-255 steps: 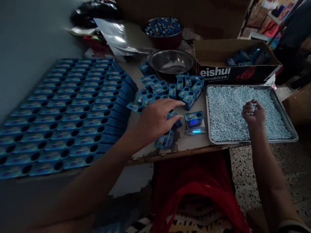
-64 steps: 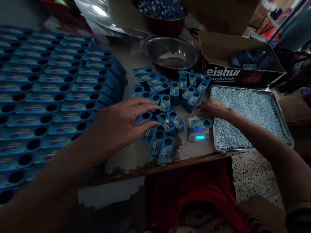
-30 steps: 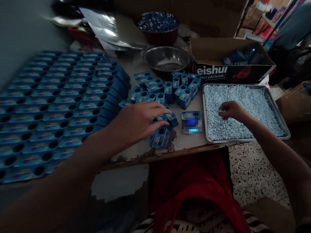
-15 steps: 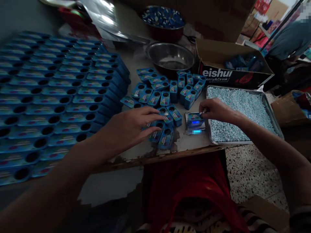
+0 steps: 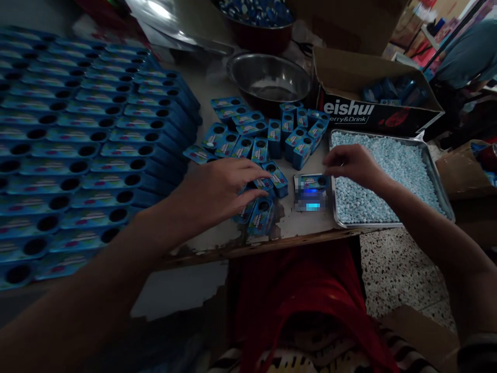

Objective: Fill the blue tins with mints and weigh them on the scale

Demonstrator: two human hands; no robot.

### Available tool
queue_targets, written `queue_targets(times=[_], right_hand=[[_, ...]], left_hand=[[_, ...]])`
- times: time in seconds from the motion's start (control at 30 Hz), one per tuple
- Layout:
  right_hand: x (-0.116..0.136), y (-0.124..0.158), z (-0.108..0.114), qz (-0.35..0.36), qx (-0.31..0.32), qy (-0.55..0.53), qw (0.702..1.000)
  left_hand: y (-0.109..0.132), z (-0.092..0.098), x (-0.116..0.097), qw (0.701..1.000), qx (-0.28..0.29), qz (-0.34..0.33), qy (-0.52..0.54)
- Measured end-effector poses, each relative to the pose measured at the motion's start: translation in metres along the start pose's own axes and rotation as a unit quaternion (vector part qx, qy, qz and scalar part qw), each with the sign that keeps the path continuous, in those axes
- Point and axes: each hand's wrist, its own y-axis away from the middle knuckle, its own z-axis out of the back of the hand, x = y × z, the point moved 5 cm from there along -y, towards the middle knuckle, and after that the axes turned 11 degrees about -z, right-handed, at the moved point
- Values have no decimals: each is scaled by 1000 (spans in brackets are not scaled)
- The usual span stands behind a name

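Observation:
My left hand [image 5: 229, 186] hovers palm down with fingers spread over several small blue plastic boxes, each with a round dark hole in its top. One such box [image 5: 261, 215] shows just below my fingertips. To the right, a small digital scale [image 5: 298, 202] with a lit display carries another blue box [image 5: 308, 181]. My right hand [image 5: 355, 163] is beside that box, above the near-left part of a metal tray [image 5: 368, 225] of pale blue and white pellets [image 5: 380, 186]. Its thumb and fingers are curled but apart, and I see nothing between them.
Long rows of blue boxes [image 5: 85, 150] cover the left side. Behind the loose boxes stand a steel bowl [image 5: 267, 77] and a red bowl [image 5: 254, 39] of shiny blue pieces. An open carton [image 5: 382, 114] sits behind the tray. A person [image 5: 466, 57] is at far right.
My right hand has drawn back slightly up and right from the box on the scale; the white pellets at its fingertips no longer show. My left hand stays over the boxes. The view has shifted slightly.

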Motion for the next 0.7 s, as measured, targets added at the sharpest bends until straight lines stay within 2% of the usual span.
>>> queue_targets(times=[0.07, 0.13, 0.23, 0.3, 0.4, 0.47, 0.57, 0.7], right_hand=[[-30, 2, 22, -42, -46, -84, 995], [-69, 10, 45, -106, -82, -112, 985], [-122, 34, 65, -182, -62, -6, 981], [-140, 51, 71, -162, -38, 122, 978], [-143, 69, 69, -66, -42, 306, 949], [-140, 74, 60, -18, -32, 379, 925], [-133, 72, 42, 12, -1, 431, 902], [-127, 64, 27, 12, 38, 460, 887]], left_hand=[[-12, 1, -8, 1000, -6, 6, -15], [-26, 1, -16, 1000, -15, 4, -18], [-49, -6, -28, 1000, -14, -15, -9], [-63, -13, -34, 999, -4, -32, -6], [-78, -24, -37, 999, 24, -45, -8], [-83, -31, -36, 997, 58, -42, -5], [-85, -38, -33, 996, 86, -31, 17], [-85, -42, -26, 995, 74, -3, 69]])
